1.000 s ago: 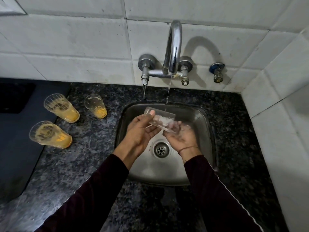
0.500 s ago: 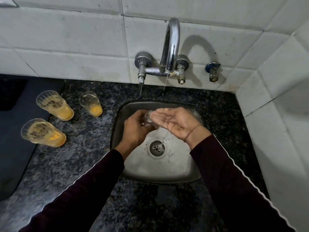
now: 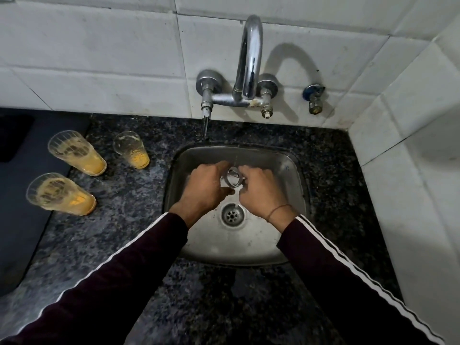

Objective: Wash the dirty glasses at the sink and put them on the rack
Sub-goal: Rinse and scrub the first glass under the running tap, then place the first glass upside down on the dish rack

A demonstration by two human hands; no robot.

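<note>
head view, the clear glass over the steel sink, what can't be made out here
- Clear glass: head view, only its round end shows; the left hand and right hand wrapped round it hide its body, so cleanliness is unknowable.
- Water from the chrome tap: too thin and faint to confirm flow.
- Drying rack: not in view.
- Three juice-stained glasses on the counter: level of dregs unclear.

Sink (image 3: 293, 168) set in counter (image 3: 129, 220); tap (image 3: 249, 61) on wall behind; three glasses (image 3: 74, 153) on counter, left of sink.
</note>
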